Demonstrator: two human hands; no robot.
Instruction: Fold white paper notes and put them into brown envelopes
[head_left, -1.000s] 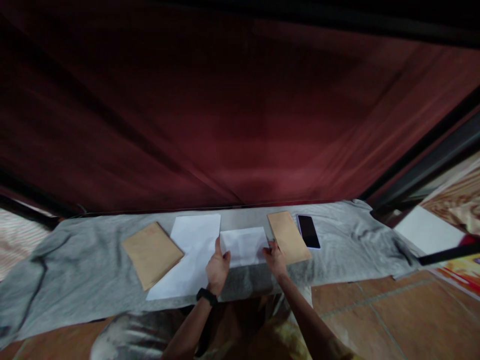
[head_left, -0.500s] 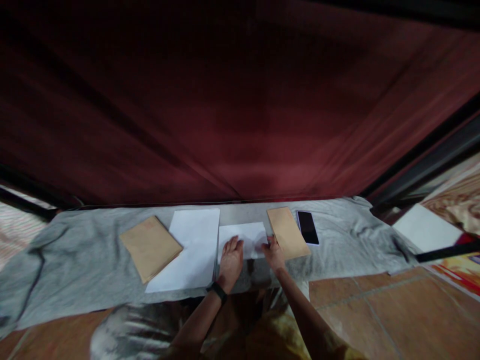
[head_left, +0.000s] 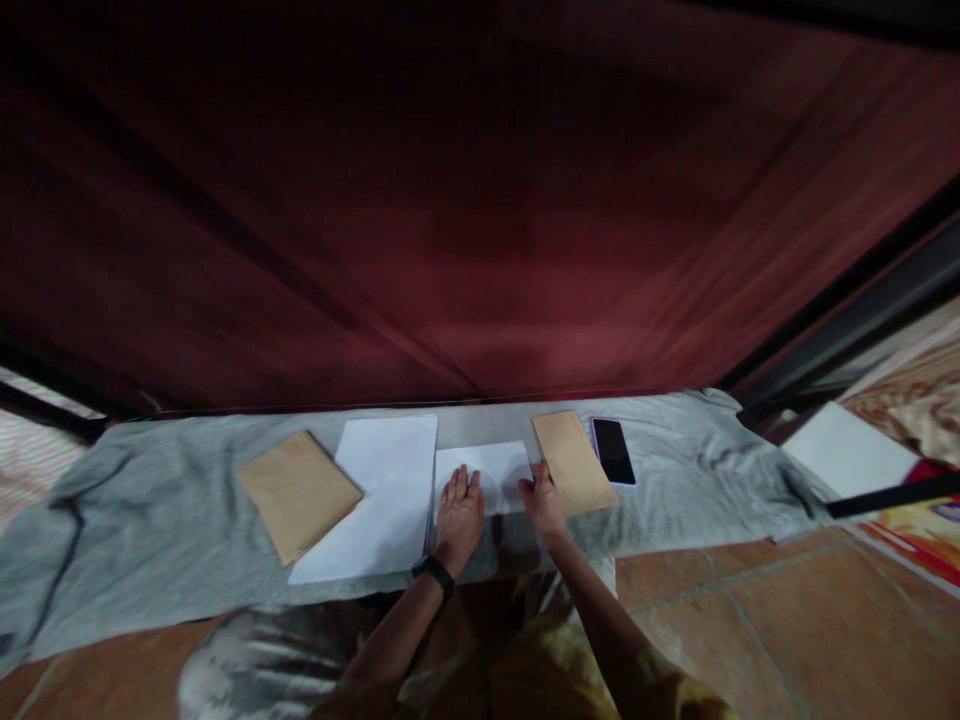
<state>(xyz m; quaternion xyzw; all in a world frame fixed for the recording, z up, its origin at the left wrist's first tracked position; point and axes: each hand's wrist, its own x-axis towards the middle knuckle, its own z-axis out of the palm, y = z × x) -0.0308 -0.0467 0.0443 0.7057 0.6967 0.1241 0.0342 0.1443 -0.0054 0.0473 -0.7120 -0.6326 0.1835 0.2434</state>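
A folded white sheet lies on the grey cloth in front of me. My left hand rests flat on its left part, fingers stretched out. My right hand touches the sheet's right edge with fingers curled, next to a brown envelope. A stack of white paper lies just left of my left hand. Another brown envelope lies further left, overlapping the stack.
A black phone lies right of the near envelope. A dark red curtain hangs behind the cloth. Terracotta floor tiles are at the lower right. A white board lies at the far right.
My left hand has moved from the sheet's left edge onto the sheet and now lies flat on it. My right hand has stayed at the right edge.
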